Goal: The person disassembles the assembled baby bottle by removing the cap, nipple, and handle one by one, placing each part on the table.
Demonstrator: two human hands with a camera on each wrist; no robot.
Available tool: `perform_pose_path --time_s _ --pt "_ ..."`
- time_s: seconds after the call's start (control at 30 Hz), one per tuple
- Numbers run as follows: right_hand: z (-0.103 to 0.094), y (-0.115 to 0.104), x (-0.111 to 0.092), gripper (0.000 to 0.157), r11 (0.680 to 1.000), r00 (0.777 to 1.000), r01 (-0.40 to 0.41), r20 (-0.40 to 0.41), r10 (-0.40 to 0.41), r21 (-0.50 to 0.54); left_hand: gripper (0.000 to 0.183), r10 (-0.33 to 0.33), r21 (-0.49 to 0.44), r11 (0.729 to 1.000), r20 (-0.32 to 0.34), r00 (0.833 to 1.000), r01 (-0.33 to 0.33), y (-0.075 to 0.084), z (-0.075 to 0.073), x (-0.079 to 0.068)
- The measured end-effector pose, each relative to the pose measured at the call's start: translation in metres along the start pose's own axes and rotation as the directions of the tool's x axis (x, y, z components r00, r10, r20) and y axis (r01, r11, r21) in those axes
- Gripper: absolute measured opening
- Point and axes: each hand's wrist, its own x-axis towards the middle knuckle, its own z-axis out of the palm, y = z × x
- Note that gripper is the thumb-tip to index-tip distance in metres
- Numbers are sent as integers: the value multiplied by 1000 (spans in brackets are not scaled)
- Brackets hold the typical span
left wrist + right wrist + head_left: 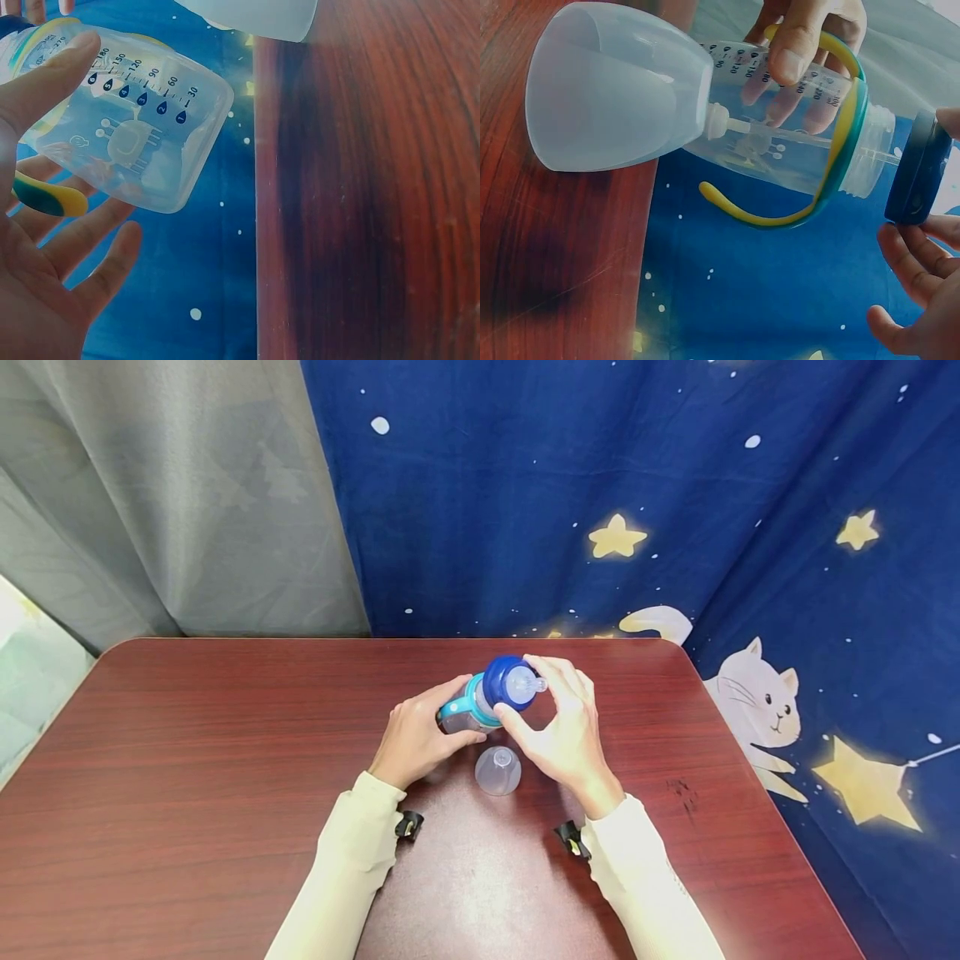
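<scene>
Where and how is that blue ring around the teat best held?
Probably by the outer rim, thumb and fingers on opposite edges, from the right: the blue ring is round and tilts that way, the teat pokes from its middle, and the left hand holds the bottle opposite.

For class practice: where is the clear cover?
In the head view, the cover stands on the table, in front of the bottle, between left hand and right hand.

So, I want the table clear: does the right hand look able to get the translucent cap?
Probably not yet: the right hand holds the blue collar. Otherwise the way looks free, with the translucent cap sitting nearby.
</scene>
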Motion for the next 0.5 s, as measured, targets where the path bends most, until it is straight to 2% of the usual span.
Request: perform_pose_path --time_s 0.5 --pt "-7 -7 2 66 997 986 36 -166 -25 62 80 -15 4 1000 0 1000 15 2 -1 -1"
